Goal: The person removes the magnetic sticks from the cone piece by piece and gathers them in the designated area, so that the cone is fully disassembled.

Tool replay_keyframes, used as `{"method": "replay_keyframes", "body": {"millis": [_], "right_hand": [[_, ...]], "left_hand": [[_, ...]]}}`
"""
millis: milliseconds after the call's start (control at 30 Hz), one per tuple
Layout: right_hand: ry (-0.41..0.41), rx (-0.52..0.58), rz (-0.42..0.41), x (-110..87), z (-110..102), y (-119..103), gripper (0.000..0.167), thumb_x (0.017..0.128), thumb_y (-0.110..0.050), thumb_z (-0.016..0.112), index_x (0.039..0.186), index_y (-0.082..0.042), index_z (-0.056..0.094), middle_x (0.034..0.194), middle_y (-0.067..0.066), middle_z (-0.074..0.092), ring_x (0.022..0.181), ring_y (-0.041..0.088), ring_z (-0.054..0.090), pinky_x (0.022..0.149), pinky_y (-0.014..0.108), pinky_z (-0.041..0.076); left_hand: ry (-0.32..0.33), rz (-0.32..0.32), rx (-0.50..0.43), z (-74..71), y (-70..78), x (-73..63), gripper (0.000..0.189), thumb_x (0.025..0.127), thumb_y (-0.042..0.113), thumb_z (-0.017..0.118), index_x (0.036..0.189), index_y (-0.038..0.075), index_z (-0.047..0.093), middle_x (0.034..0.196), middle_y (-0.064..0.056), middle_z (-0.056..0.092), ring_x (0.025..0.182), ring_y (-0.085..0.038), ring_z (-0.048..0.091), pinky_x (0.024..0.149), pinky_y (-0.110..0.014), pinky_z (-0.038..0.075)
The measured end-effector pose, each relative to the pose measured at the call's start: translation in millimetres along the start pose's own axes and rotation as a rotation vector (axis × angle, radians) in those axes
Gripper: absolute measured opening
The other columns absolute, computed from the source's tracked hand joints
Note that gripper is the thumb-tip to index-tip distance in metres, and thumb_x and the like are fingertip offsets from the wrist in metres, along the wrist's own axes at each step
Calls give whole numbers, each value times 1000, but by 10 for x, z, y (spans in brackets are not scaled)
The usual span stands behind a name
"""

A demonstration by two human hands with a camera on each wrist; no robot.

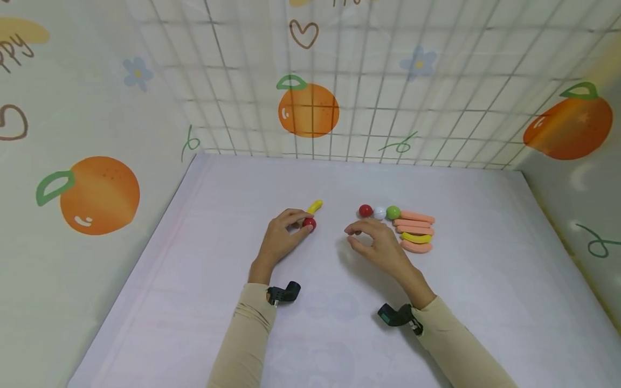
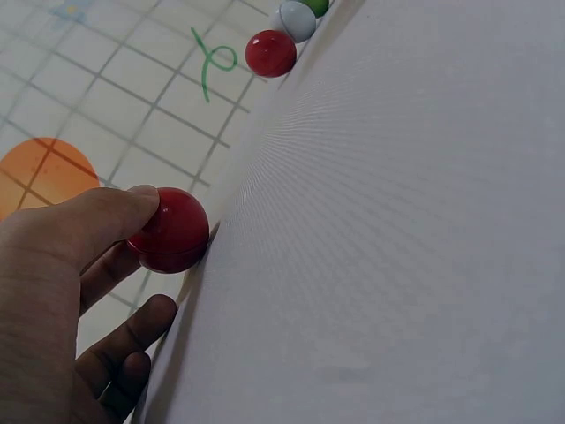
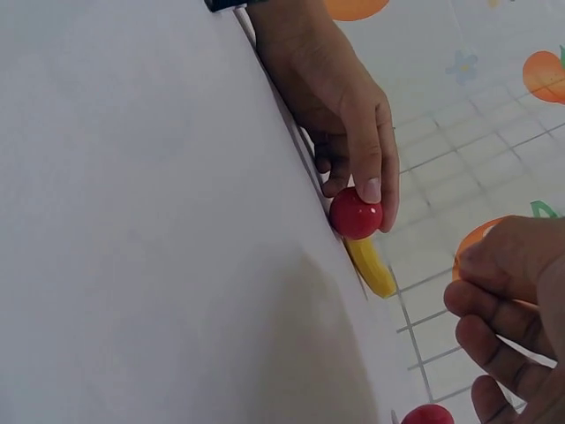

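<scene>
My left hand (image 1: 280, 238) pinches a glossy red ball (image 2: 177, 231) between thumb and fingers, low at the white tabletop. Just beyond that ball lies a small yellow banana-shaped piece (image 3: 371, 267), partly hidden behind it in the right wrist view. To the right, my right hand (image 1: 383, 249) hovers above the table with fingers loosely bent and thumb apart, holding nothing. Close behind it sit a second red ball (image 1: 365, 210), a white ball (image 1: 380, 213) and a green ball (image 1: 393, 213) in a row.
Right of the green ball, several pink sausage-shaped pieces (image 1: 417, 216) lie stacked side by side, with another yellow banana-shaped piece (image 1: 416, 237) among them. A white grid wall panel (image 1: 359, 129) printed with oranges borders the far table edge. Dark cameras are strapped to both wrists.
</scene>
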State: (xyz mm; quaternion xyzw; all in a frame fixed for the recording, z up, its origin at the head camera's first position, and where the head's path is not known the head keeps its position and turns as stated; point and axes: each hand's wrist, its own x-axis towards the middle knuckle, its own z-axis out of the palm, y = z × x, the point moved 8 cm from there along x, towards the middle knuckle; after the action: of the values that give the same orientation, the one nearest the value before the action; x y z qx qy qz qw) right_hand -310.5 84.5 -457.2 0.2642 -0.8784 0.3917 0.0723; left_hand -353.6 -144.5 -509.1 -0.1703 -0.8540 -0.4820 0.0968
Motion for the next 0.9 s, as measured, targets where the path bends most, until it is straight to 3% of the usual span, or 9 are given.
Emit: {"method": "replay_keyframes", "body": {"millis": [333,600,900], "right_hand": [[27,46,-85,94,44,-113,17,90,-9,74,107,-6,73,104,-2,69,96,19,60,85,47,53],[20,34,-61,185,87,-151,17,91,-11,74,108,-8,73,105,-3,69,98,16,60,87,45,53],[17,69,-78,280,153,-196,17,91,-10,74,107,-5,74,105,0,70,97,19,61,84,47,53]], "left_hand": [[5,-3,17,-7,-4,4,24,91,37,75,113,27,75,118,15,62,97,-9,57,87,-33,49],[1,13,29,5,24,15,26,93,34,73,117,24,74,120,15,63,97,-10,58,87,-36,48],[28,25,26,-15,-7,9,25,98,11,66,119,23,74,120,13,66,119,-7,58,100,-33,46]]}}
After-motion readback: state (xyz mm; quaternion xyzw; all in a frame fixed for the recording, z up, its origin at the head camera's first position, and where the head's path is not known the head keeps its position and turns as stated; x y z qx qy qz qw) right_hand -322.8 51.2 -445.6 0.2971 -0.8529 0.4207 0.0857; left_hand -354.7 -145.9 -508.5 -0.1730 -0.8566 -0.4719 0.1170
